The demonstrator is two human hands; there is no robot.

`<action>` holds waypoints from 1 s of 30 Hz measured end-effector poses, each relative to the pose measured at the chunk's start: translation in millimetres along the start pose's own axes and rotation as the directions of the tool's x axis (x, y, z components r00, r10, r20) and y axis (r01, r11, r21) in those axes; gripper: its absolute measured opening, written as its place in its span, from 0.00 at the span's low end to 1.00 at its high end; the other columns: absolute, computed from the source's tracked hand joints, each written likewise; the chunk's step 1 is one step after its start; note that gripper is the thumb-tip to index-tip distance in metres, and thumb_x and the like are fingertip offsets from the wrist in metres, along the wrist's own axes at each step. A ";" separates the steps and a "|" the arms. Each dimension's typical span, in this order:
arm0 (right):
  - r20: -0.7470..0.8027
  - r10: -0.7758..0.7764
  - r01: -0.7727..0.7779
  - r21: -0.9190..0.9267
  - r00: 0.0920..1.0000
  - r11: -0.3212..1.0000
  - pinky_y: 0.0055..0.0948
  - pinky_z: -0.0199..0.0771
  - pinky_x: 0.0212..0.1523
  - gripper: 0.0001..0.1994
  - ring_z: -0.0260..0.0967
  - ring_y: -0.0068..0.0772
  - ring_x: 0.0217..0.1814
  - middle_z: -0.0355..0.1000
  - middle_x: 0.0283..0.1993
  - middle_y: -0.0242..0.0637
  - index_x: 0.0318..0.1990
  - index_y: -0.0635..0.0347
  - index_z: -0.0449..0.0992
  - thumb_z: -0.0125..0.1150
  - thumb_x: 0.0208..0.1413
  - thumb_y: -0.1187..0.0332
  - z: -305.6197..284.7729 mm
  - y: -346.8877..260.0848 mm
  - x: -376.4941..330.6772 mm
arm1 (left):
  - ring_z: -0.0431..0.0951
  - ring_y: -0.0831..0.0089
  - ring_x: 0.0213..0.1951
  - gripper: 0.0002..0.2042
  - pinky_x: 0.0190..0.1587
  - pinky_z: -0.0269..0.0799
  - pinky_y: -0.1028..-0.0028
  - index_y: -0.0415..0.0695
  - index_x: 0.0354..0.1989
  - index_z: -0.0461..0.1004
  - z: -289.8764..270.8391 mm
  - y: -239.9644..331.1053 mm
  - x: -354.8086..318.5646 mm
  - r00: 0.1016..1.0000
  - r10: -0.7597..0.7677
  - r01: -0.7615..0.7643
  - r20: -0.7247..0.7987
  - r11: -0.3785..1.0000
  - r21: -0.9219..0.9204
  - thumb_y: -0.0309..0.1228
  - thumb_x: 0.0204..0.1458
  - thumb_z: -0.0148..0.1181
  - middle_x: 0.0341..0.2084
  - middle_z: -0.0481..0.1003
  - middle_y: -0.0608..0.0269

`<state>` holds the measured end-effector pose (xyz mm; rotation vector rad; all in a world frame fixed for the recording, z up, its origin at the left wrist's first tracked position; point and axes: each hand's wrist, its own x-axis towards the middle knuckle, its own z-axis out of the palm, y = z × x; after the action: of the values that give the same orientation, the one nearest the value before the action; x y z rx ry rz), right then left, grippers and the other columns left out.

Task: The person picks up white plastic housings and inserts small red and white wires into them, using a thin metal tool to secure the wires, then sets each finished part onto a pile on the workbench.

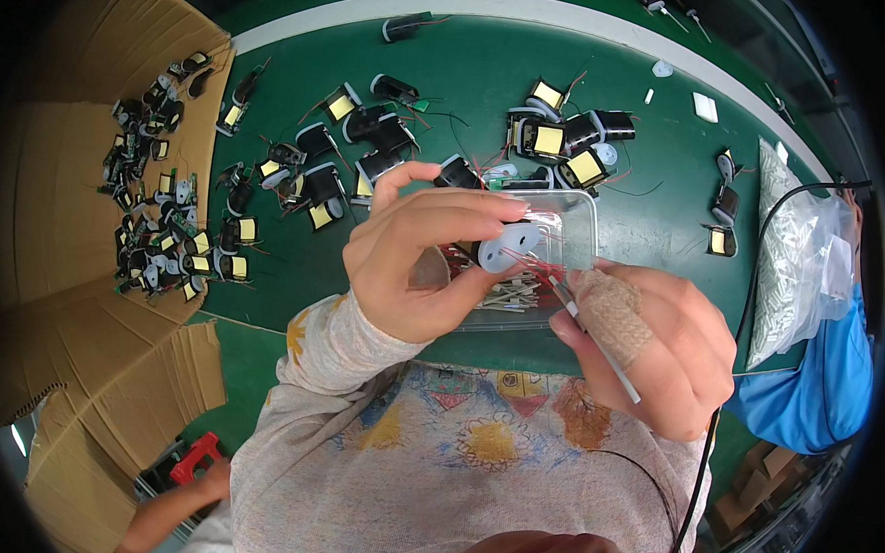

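My left hand (pixel 412 243) is closed on a small black electronic part with a pale grey oval end cap (pixel 510 247), pinched between thumb and fingers. Thin red wires run from near it toward my right hand (pixel 659 342). That hand pinches a slim pale stick-like tool (pixel 609 352), its upper end near the wires; tan tape wraps one finger. Both hands are over a clear plastic box (pixel 579 218) on the green table. Inside the box lie many small whitish cylindrical pieces with red leads (pixel 509 296), partly hidden by my left hand.
Loose black parts with yellow pads (pixel 384 132) are scattered across the green table (pixel 668 161). A cardboard box (pixel 64 173) with more parts is at left. At right are a bag of white pieces (pixel 788 255) and a black cable (pixel 746 310). Another person's arm (pixel 168 515) shows lower left.
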<state>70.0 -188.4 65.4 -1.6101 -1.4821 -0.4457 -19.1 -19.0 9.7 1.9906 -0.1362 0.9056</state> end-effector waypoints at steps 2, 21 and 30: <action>0.003 -0.007 0.007 -0.002 1.000 1.000 0.30 0.77 0.26 0.21 0.73 0.42 0.26 0.73 0.27 0.50 0.34 0.73 0.71 0.70 0.26 0.81 0.8 1.1 -0.4 | 0.78 0.63 0.39 0.24 0.54 0.55 0.58 0.44 0.38 0.64 -1.9 -0.3 -1.1 0.998 0.021 -0.023 0.065 0.999 0.031 0.19 0.32 0.70 0.34 0.77 0.51; -0.001 0.113 -0.112 0.135 0.994 0.985 0.29 0.73 0.26 0.18 0.72 0.40 0.26 0.74 0.27 0.46 0.31 0.72 0.74 0.69 0.25 0.83 -1.9 6.8 1.9 | 0.79 0.72 0.33 0.17 0.48 0.60 0.66 0.46 0.32 0.72 4.3 0.6 1.6 1.000 -0.015 0.015 -0.025 1.000 0.000 0.21 0.30 0.69 0.31 0.79 0.63; 0.008 0.123 -0.123 0.110 0.992 0.986 0.28 0.73 0.26 0.18 0.72 0.39 0.26 0.74 0.27 0.45 0.31 0.71 0.74 0.70 0.24 0.82 -3.2 1.9 2.0 | 0.79 0.72 0.33 0.18 0.47 0.60 0.66 0.45 0.32 0.72 4.8 -0.1 2.2 1.000 0.008 -0.009 -0.028 1.000 -0.015 0.21 0.30 0.69 0.31 0.79 0.63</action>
<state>73.2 -189.5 68.0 -1.6038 -1.3747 -0.2879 -14.9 -22.1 9.5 1.9637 -0.1353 0.9348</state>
